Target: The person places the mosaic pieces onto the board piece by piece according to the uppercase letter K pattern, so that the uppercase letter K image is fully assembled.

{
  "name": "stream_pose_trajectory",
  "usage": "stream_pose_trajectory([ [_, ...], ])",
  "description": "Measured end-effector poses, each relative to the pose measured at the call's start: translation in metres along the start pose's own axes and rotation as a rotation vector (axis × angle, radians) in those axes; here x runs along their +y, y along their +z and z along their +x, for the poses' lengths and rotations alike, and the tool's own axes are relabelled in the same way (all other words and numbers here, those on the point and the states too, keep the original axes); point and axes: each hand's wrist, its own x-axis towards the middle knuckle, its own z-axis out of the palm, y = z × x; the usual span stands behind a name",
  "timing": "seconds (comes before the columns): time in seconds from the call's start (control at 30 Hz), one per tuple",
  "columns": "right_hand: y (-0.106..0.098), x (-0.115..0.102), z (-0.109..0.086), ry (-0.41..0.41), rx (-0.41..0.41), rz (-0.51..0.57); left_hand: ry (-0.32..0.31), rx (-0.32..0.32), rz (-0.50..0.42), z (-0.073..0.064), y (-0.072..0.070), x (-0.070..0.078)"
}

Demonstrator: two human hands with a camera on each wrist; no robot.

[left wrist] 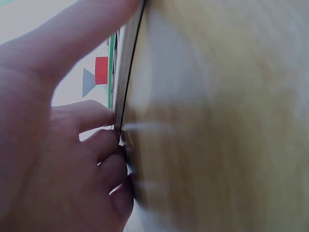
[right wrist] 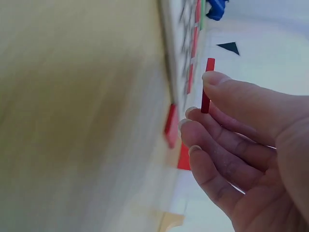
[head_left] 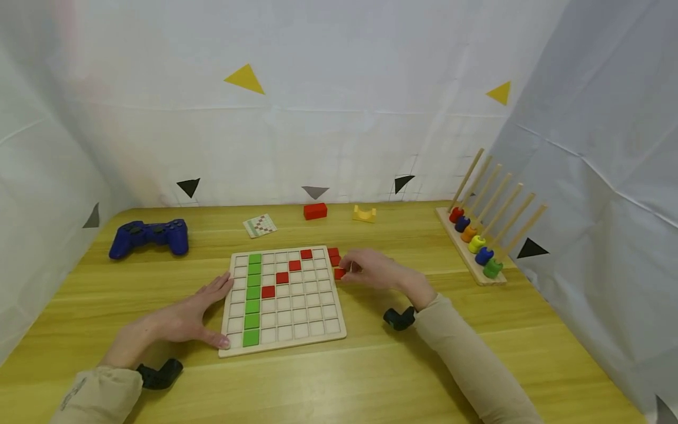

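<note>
A square wooden grid board (head_left: pixel 283 347) lies on the table, with a column of green tiles (head_left: pixel 252 306) and a diagonal of red tiles (head_left: pixel 282 277) in its cells. My left hand (head_left: pixel 185 315) is spread along the board's left side, thumb at the near corner and fingertips at the edge. Just off the right side, my right hand (head_left: pixel 378 271) pinches a red tile (right wrist: pixel 206 89) between thumb and finger, its thin edge showing in the right wrist view. Loose red tiles (head_left: pixel 333 256) lie beside the board's far right edge, close to the right fingertips.
Behind the board lie a small pattern card (head_left: pixel 260 225), a red block (head_left: pixel 315 211) and a yellow arched block (head_left: pixel 364 214). A blue game controller (head_left: pixel 150 238) sits at the far left. On the right stands a peg rack (head_left: pixel 479 271) with colored beads and tall rods.
</note>
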Motion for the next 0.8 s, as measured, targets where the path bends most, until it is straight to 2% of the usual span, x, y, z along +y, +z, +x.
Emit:
stream_pose_trajectory([
  [0.17, -0.005, -0.017, 0.009, -0.085, -0.004, 0.002, 0.007, 0.007, -0.005, -0.001, 0.000, 0.001],
  [0.47, -0.010, -0.064, 0.041, -0.171, -0.098, 0.011, -0.027, 0.006, 0.002, 0.001, 0.001, -0.001],
  [0.57, -0.005, -0.073, 0.051, -0.202, -0.113, 0.040, -0.022, 0.006, -0.003, 0.002, 0.000, -0.001],
  [0.8, 0.018, -0.082, 0.061, -0.150, -0.184, 0.037, -0.028, 0.004, 0.011, 0.002, 0.001, 0.000],
])
